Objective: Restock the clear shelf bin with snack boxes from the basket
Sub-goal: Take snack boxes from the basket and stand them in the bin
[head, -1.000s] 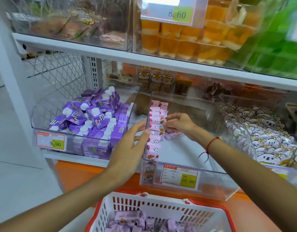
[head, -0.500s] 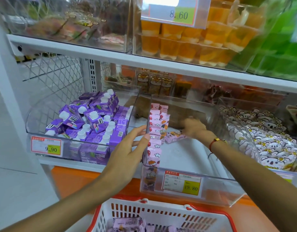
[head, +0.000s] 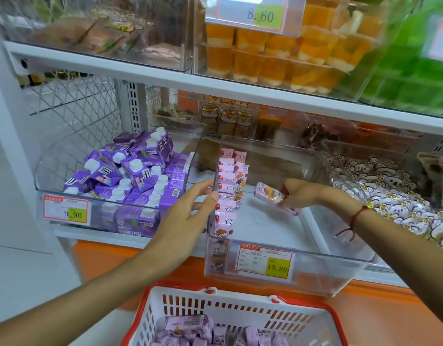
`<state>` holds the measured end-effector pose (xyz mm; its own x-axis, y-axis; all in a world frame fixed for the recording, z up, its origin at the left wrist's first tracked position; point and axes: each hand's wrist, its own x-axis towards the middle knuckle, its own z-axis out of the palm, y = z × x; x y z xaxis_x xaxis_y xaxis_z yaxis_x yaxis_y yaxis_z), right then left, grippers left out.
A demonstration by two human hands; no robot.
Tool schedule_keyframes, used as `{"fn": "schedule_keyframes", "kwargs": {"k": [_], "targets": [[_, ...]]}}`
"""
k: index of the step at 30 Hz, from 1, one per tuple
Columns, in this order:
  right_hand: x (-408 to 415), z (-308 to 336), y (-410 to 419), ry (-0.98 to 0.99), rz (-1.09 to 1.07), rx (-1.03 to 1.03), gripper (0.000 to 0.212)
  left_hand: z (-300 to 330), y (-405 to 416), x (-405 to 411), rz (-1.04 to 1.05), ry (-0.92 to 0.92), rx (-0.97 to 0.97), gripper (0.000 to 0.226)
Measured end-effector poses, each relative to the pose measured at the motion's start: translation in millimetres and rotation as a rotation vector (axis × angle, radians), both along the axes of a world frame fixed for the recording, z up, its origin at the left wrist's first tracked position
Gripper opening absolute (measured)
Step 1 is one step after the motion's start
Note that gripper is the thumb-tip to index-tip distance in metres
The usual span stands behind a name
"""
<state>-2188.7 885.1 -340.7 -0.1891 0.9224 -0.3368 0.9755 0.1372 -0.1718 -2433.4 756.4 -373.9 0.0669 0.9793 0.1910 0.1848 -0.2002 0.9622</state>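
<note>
Nearest to me is the basket [head: 240, 308], white with a red rim, and more pink and purple snack boxes [head: 188, 324] lie piled in its bottom. Just above it sits the clear bin [head: 302, 278] on the lower shelf [head: 65, 234], with a price tag [head: 264, 261] on its front wall reading 15.80. My left hand [head: 188, 218] rests on the bin's left wall, fingers spread and mostly straight, thumb on the rim and fingertips on the outside of the wall. Inside, against that same wall, a row of boxes [head: 227, 193] stands packed from front to back. My right hand [head: 300, 194] reaches in over the bare floor of the bin and pinches 1 snack box [head: 270, 194] between thumb and fingers, holding it tilted and apart from the row. A red string bracelet [head: 352, 221] is tied round that wrist. To the left, another clear bin holds purple cartons [head: 130, 176] with white caps, tagged 9.90. To the right, a bin is heaped with small white packets [head: 395, 208]. Farther up, on the shelf above, sit orange jelly cups [head: 277, 58] behind a tag reading 8.60
</note>
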Motion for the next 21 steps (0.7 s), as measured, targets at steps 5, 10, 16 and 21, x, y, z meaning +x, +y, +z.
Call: {"fn": "schedule_keyframes", "kwargs": {"k": [5,10,16,21], "targets": [[-5,7,-19,0.531,-0.096,-0.102,0.031,0,1,0,0.002,-0.022,-0.004,0.033],[-21,3,-22,0.785,-0.181,-0.17,0.035,-1,1,-1,0.006,-0.015,-0.004,0.042],[-5,40,-18,0.452,0.069,-0.027,0.03,1,-1,-3,-0.015,-0.002,-0.011,0.029],[-17,46,-9,-0.039,0.247,0.081,0.042,2,-1,-1,-0.002,-0.017,-0.021,0.026]]}}
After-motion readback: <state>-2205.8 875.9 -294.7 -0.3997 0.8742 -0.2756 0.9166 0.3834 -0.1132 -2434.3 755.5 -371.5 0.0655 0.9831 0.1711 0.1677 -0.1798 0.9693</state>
